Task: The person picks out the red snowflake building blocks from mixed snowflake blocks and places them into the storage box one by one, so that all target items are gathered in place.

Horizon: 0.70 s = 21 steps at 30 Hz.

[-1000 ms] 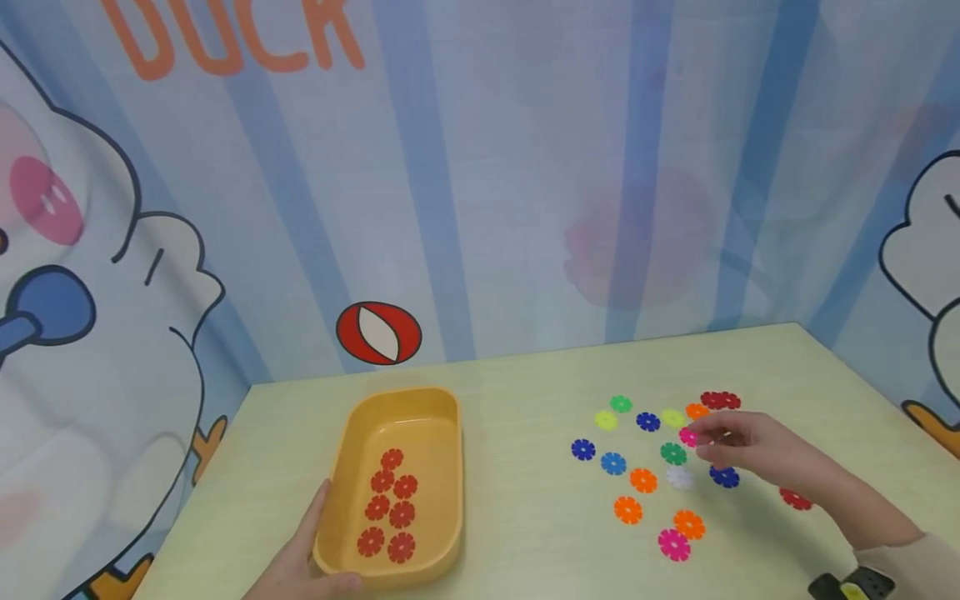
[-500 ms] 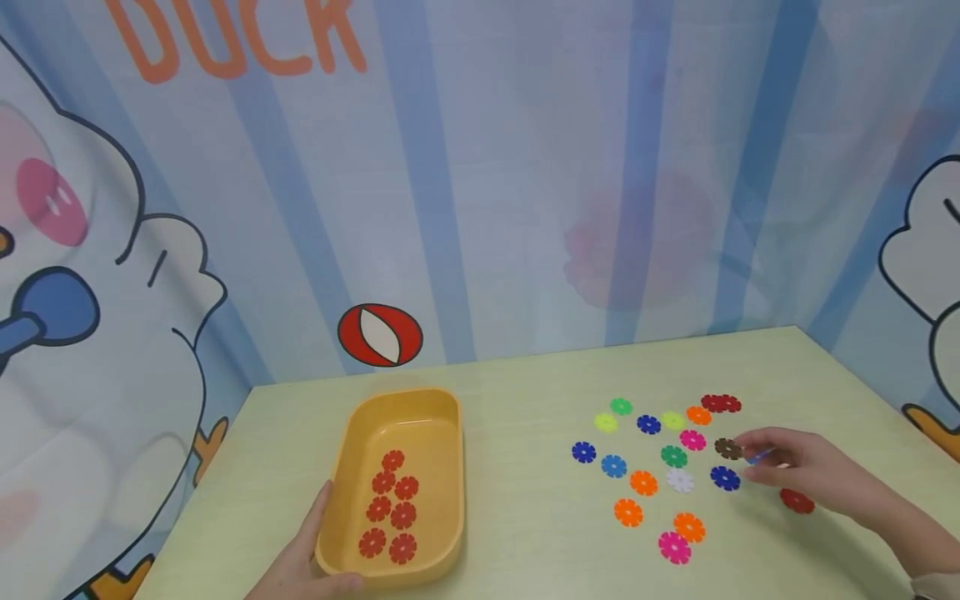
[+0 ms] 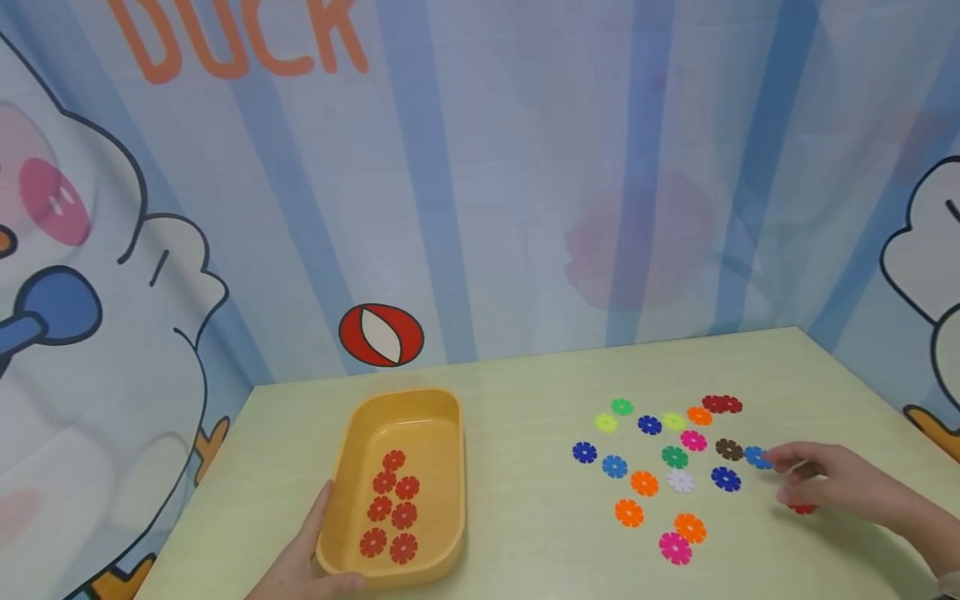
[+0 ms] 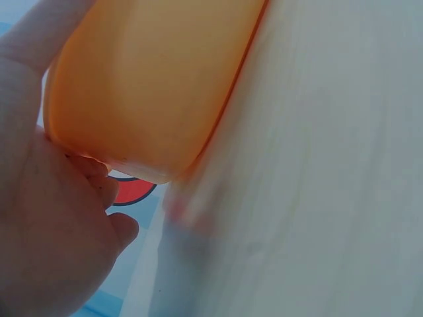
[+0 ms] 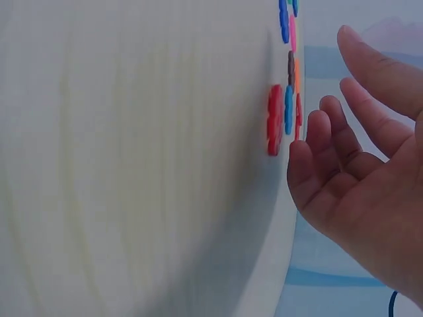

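A yellow plastic tray [image 3: 447, 533] stands on the left part of the table, with several red snowflake discs [image 3: 403, 515] lying flat inside. My left hand [image 3: 292, 568] grips its near left corner; in the left wrist view the thumb and fingers wrap the orange-looking wall [image 4: 152, 86]. At the right, my right hand [image 3: 836, 482] hovers with bent, parted fingers and holds nothing. Below its fingers a red snowflake disc [image 3: 804, 507] is partly hidden in the head view; the right wrist view shows this red disc [image 5: 273, 122] edge-on upon the table. A blue disc [image 3: 757, 457] is by the index fingertip.
Several loose snowflake discs spread over the right half of the table [image 3: 525, 467]: orange [image 3: 644, 483], green [image 3: 674, 457], white [image 3: 681, 481], brown [image 3: 729, 450] and dark red [image 3: 722, 404] among them. A printed cloth backdrop [image 3: 525, 183] rises behind the table's far edge.
My right hand has moved right and toward me, from over the pink disc to over the red one, uncovering the brown and blue discs. The left hand keeps its grip on the tray.
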{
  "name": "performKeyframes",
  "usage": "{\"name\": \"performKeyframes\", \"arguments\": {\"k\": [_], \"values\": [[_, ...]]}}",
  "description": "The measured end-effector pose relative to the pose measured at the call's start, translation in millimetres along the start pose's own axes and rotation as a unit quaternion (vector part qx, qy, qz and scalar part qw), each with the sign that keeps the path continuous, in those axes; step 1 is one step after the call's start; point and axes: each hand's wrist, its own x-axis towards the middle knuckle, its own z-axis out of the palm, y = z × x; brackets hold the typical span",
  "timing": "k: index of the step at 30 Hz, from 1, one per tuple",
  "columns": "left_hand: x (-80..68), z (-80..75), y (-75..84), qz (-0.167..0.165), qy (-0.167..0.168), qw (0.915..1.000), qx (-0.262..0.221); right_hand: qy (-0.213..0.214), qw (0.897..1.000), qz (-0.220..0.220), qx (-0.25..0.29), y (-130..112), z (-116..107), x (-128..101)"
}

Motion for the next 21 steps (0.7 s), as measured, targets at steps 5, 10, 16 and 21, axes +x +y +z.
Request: {"name": "performKeyframes", "arguments": {"k": [5,10,16,21], "values": [[1.2,0.5,-0.9,0.000,0.004,1.0000,0.006,0.006,1.000,0.014,-0.020,9,1,3],[1.6,-0.7,-2.1,0.003,-0.011,0.9999,-0.012,0.006,0.999,0.008,-0.050,14,1,3],[1.2,-1.7,-2.0,0.009,-0.031,0.9988,-0.035,-0.011,0.998,0.017,-0.052,16,-1,1],[1.7,-0.9,-1.3,0.007,-0.027,0.9992,-0.029,-0.012,0.998,0.023,-0.056,17,0,1]]}}
